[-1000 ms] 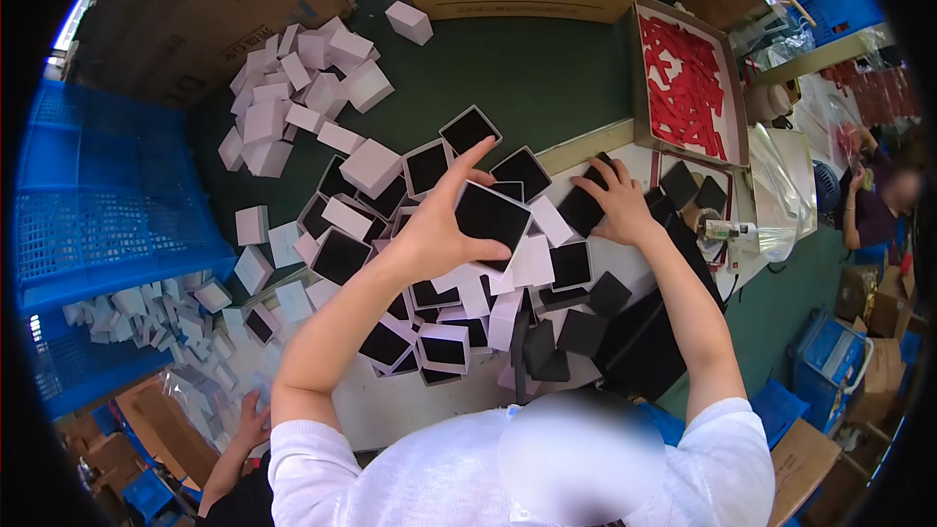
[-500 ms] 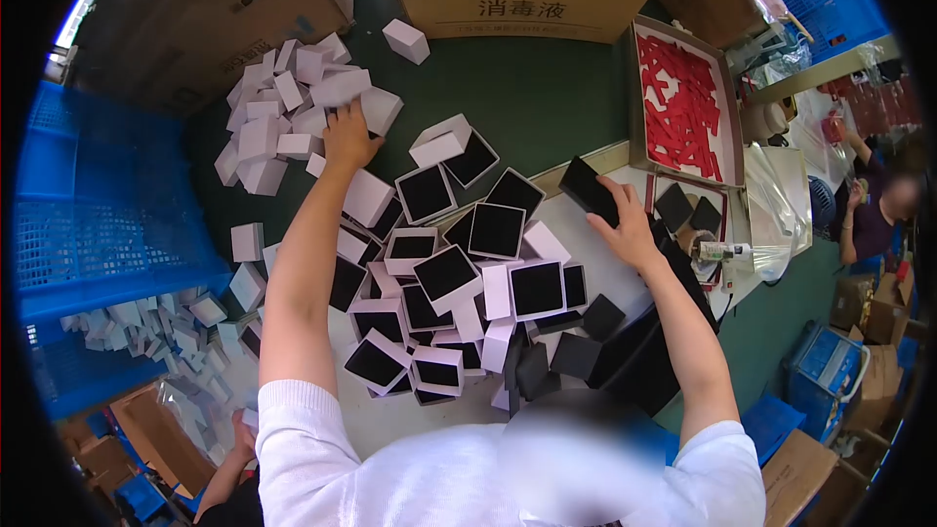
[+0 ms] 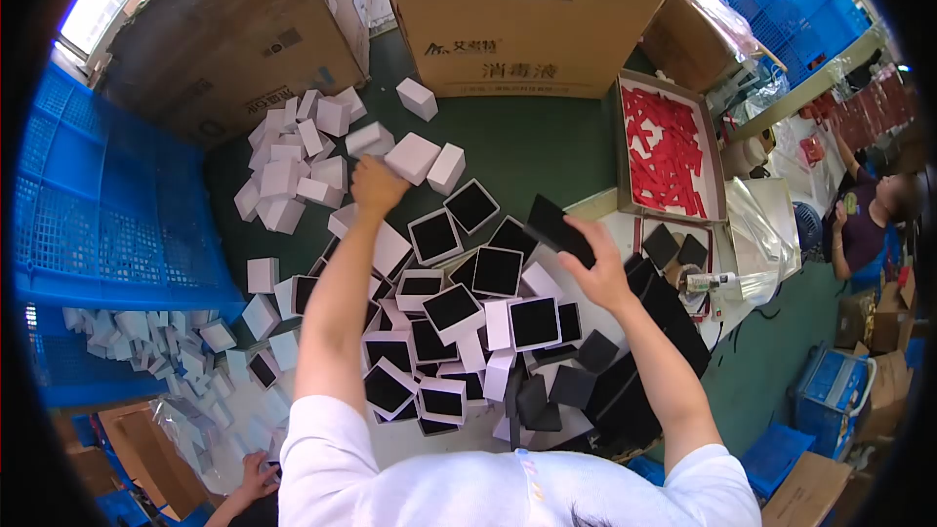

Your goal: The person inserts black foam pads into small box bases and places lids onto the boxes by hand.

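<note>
My left hand (image 3: pixel 379 185) is over the white box lids, fingers bent and thumb apart. It is at the lower-left corner of a white box lid (image 3: pixel 413 158); contact is unclear. In my right hand (image 3: pixel 597 259) is a black foam pad (image 3: pixel 558 228), gripped between thumb and fingers. Between my arms lies a heap of white box bases with black inserts, one base (image 3: pixel 453 306) near its middle. Loose black pads (image 3: pixel 573 385) lie at its lower right. White boxes (image 3: pixel 280 176) are piled at the upper left.
Cardboard cartons (image 3: pixel 527 20) stand at the back. A tray (image 3: pixel 625 137) of red strips is at right, near a bottle (image 3: pixel 711 281). Blue crates (image 3: pixel 127 205) line the left. Another person's hand (image 3: pixel 257 476) shows lower left; a person (image 3: pixel 859 220) sits far right.
My left hand has drawn back toward me from the lids. A lid beside the insert base has shifted away from it. My right hand, still with the black pad, has moved left.
</note>
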Demonstrator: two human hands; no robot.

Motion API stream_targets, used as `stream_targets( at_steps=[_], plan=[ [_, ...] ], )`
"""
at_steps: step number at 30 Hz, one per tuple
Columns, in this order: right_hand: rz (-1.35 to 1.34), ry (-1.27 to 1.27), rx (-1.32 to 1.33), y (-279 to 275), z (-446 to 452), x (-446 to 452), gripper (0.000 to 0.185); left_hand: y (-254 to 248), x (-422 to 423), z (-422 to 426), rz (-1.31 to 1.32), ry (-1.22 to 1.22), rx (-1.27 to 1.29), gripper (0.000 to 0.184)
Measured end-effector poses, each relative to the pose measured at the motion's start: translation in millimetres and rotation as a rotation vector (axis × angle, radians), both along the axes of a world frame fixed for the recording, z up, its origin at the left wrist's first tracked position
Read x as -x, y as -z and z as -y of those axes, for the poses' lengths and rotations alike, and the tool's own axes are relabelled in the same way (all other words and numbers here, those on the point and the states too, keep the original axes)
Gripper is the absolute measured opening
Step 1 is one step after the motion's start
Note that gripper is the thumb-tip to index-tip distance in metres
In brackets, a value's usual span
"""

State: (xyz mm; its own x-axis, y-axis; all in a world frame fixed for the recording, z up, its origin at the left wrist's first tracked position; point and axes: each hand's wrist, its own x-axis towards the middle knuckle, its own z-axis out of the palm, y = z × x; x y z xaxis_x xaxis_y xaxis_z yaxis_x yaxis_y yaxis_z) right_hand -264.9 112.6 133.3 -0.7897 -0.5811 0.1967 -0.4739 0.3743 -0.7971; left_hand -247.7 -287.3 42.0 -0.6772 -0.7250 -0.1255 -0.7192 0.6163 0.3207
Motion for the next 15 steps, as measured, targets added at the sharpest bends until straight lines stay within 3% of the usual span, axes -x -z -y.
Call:
stream_targets(
  at_steps=[3,5,7,9,15],
  plan=[
    [0.086,0.033,0.022,-9.9,-2.7,0.3,0.051,-59.2,-39.7,7.0,0.002,0.115,-0.046,0.075],
    [0.07,-0.005,0.054,-25.2,10.2,-4.0,0.051,-101.7,-81.5,-16.0,-0.235,0.395,-0.018,0.069],
    [-0.071,-0.177,0.095,-46.2,28.1,-12.5,0.051,-139.1,-110.6,-54.4,-0.336,0.632,-0.224,0.078],
    [-0.135,-0.328,0.138,-58.1,47.4,-19.9,0.053,-175.6,-125.5,-99.1,-0.36,0.681,-0.443,0.092],
    [-0.4,-0.506,0.01,-84.8,69.3,-31.5,0.05,-191.1,-136.8,-137.1,-0.553,0.791,-0.576,0.091]
  ],
)
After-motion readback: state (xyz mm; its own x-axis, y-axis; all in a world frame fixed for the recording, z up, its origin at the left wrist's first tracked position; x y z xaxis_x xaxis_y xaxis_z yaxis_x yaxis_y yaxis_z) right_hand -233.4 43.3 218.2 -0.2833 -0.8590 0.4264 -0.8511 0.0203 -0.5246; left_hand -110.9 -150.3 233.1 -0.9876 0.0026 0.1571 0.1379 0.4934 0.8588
